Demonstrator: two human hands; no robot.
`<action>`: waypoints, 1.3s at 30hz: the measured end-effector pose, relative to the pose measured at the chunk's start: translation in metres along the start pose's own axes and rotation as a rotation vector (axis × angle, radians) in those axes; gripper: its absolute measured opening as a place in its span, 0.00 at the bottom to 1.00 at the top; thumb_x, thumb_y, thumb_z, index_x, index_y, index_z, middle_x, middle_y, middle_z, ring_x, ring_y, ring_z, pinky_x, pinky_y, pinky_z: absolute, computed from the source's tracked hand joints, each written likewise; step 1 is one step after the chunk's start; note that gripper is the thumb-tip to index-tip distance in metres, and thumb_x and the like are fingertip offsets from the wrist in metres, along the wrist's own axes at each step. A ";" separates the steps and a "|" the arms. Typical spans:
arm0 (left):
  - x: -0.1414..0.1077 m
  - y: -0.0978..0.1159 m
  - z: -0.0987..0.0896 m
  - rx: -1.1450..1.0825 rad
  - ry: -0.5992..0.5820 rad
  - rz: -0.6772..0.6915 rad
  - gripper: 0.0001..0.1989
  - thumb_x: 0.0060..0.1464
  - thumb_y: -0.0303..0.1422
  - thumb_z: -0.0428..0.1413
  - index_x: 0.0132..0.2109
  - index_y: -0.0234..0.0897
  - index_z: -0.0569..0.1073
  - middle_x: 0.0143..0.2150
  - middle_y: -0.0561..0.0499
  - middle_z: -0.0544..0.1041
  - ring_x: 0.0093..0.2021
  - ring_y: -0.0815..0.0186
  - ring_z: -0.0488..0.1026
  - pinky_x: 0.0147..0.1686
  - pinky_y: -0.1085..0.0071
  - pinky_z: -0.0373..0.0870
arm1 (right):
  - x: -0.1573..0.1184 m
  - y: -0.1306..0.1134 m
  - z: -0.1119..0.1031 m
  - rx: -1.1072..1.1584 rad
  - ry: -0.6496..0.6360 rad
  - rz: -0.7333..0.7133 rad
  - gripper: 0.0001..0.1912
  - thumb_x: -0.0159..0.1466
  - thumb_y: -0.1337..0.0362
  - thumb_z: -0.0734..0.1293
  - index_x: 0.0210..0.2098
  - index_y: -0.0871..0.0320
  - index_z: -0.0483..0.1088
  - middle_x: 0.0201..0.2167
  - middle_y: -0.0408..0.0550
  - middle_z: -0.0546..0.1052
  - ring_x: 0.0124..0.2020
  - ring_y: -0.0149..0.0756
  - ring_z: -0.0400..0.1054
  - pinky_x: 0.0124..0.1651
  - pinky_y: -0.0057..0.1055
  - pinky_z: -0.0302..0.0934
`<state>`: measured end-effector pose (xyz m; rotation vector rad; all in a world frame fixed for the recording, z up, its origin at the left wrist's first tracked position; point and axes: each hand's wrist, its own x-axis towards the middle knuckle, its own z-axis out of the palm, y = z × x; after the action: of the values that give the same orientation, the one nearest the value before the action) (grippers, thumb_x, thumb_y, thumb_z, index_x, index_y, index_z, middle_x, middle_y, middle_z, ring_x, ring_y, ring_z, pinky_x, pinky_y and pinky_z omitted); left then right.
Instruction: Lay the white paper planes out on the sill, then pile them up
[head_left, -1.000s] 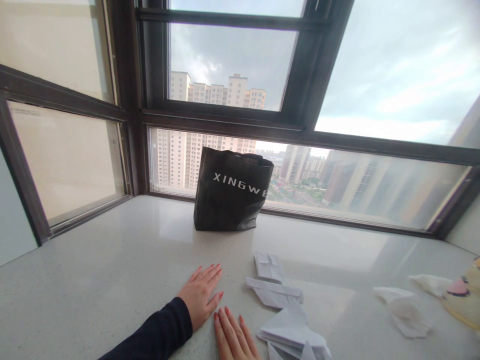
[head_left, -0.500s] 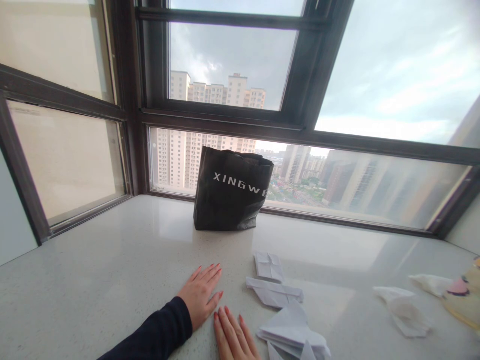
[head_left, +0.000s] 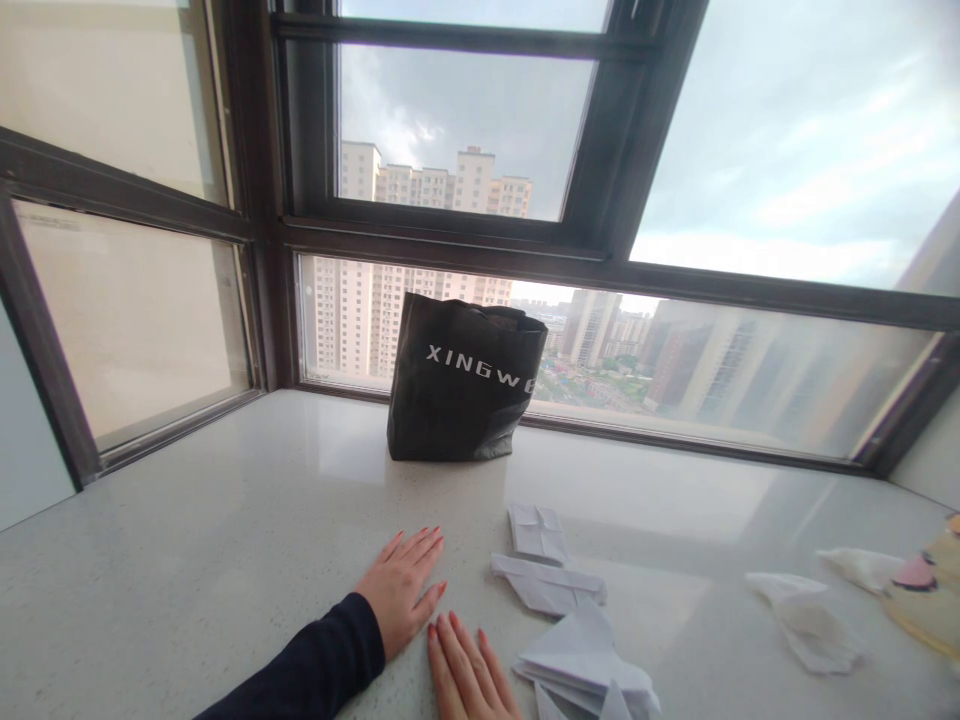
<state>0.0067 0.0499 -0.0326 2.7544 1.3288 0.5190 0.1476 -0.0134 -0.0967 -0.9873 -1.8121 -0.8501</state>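
My left hand (head_left: 403, 590) lies flat on the pale speckled sill (head_left: 187, 560), palm down, its fingers stretched out and holding nothing. Just right of it and lower, my right hand (head_left: 469, 672) also rests flat, cut off by the bottom edge of the view. Beside my right hand are folded white papers: a squarish one (head_left: 538, 533) at the back, a long slanted one (head_left: 551, 584) in the middle, and a pointed, layered one (head_left: 589, 660) nearest. More paper points show at the bottom edge.
A black bag (head_left: 465, 385) with white letters stands upright near the window frame (head_left: 465, 245). At the right lie crumpled white tissues (head_left: 814, 625) and a yellowish object (head_left: 930, 595) with a pink patch, partly out of view.
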 end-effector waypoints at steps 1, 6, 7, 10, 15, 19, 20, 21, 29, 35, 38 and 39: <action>0.000 0.000 0.000 -0.001 0.001 0.001 0.24 0.55 0.39 0.41 0.57 0.35 0.55 0.58 0.46 0.55 0.57 0.60 0.51 0.55 0.59 0.47 | 0.001 -0.001 0.001 0.005 0.015 0.012 0.22 0.63 0.70 0.47 0.41 0.53 0.70 0.38 0.42 0.75 0.40 0.31 0.69 0.51 0.27 0.54; 0.001 0.002 -0.003 -0.003 -0.018 -0.011 0.24 0.55 0.38 0.41 0.57 0.34 0.56 0.59 0.46 0.55 0.57 0.59 0.51 0.55 0.58 0.47 | 0.008 -0.007 -0.001 0.031 0.124 0.106 0.27 0.62 0.74 0.44 0.36 0.54 0.71 0.35 0.41 0.76 0.39 0.29 0.69 0.54 0.28 0.50; 0.001 0.003 -0.004 -0.002 -0.026 -0.014 0.24 0.55 0.38 0.41 0.57 0.34 0.56 0.59 0.46 0.55 0.57 0.59 0.51 0.55 0.57 0.47 | 0.010 -0.006 -0.004 0.034 0.097 0.097 0.27 0.62 0.74 0.44 0.36 0.54 0.71 0.35 0.41 0.76 0.39 0.29 0.69 0.54 0.27 0.50; 0.001 0.004 -0.006 0.002 -0.043 -0.018 0.24 0.55 0.38 0.41 0.57 0.34 0.55 0.59 0.46 0.54 0.58 0.60 0.51 0.55 0.57 0.47 | 0.014 -0.002 -0.015 0.026 -0.058 0.025 0.24 0.62 0.73 0.45 0.38 0.54 0.71 0.38 0.41 0.75 0.42 0.29 0.67 0.54 0.26 0.51; 0.001 0.004 -0.007 0.003 -0.051 -0.023 0.24 0.55 0.38 0.41 0.57 0.34 0.55 0.59 0.46 0.54 0.58 0.60 0.50 0.55 0.57 0.47 | 0.015 -0.001 -0.016 0.023 -0.058 0.023 0.25 0.62 0.74 0.45 0.38 0.54 0.71 0.38 0.40 0.75 0.42 0.28 0.67 0.54 0.25 0.50; 0.001 0.004 -0.007 0.004 -0.045 -0.024 0.24 0.55 0.38 0.41 0.57 0.34 0.55 0.59 0.46 0.54 0.57 0.60 0.51 0.55 0.58 0.47 | 0.010 -0.012 0.003 0.093 0.203 0.183 0.26 0.62 0.74 0.44 0.38 0.54 0.71 0.33 0.41 0.77 0.39 0.28 0.69 0.56 0.28 0.47; 0.001 0.004 -0.006 0.006 -0.044 -0.024 0.24 0.55 0.38 0.41 0.57 0.34 0.55 0.59 0.46 0.54 0.57 0.60 0.51 0.55 0.58 0.47 | 0.008 -0.014 0.007 0.100 0.243 0.214 0.26 0.62 0.74 0.44 0.39 0.54 0.70 0.33 0.41 0.77 0.39 0.28 0.69 0.56 0.28 0.47; 0.001 0.004 -0.006 0.007 -0.046 -0.025 0.24 0.55 0.38 0.41 0.57 0.34 0.55 0.59 0.46 0.54 0.57 0.60 0.51 0.55 0.58 0.47 | 0.006 -0.015 0.010 0.093 0.256 0.224 0.25 0.62 0.74 0.44 0.41 0.55 0.69 0.32 0.42 0.77 0.39 0.29 0.69 0.56 0.30 0.47; 0.001 0.004 -0.005 0.004 -0.030 -0.016 0.24 0.55 0.38 0.41 0.57 0.34 0.55 0.59 0.46 0.55 0.57 0.60 0.51 0.54 0.58 0.48 | -0.003 -0.004 0.005 0.015 0.082 0.068 0.24 0.62 0.73 0.46 0.38 0.55 0.71 0.37 0.43 0.76 0.41 0.31 0.68 0.55 0.30 0.49; 0.001 0.003 -0.006 0.004 -0.032 -0.014 0.24 0.55 0.38 0.41 0.57 0.34 0.55 0.59 0.46 0.55 0.57 0.60 0.51 0.55 0.58 0.47 | 0.007 -0.002 -0.006 0.011 -0.018 0.024 0.25 0.61 0.75 0.45 0.38 0.54 0.70 0.39 0.40 0.75 0.41 0.29 0.68 0.54 0.27 0.50; 0.000 0.004 -0.007 0.007 -0.050 -0.016 0.24 0.55 0.38 0.40 0.57 0.33 0.55 0.59 0.46 0.54 0.58 0.60 0.50 0.55 0.57 0.48 | 0.010 -0.002 -0.010 0.011 -0.004 0.037 0.26 0.61 0.75 0.45 0.37 0.54 0.71 0.39 0.40 0.75 0.41 0.28 0.68 0.54 0.26 0.50; 0.000 0.004 -0.007 0.008 -0.053 -0.017 0.24 0.55 0.38 0.40 0.57 0.33 0.55 0.59 0.46 0.54 0.58 0.60 0.50 0.54 0.57 0.48 | 0.011 -0.002 -0.010 0.014 0.015 0.046 0.26 0.61 0.75 0.45 0.37 0.54 0.71 0.38 0.39 0.75 0.40 0.28 0.68 0.54 0.26 0.50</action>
<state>0.0080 0.0466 -0.0250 2.7405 1.3447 0.4372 0.1465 -0.0194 -0.0836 -1.0071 -1.7742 -0.8135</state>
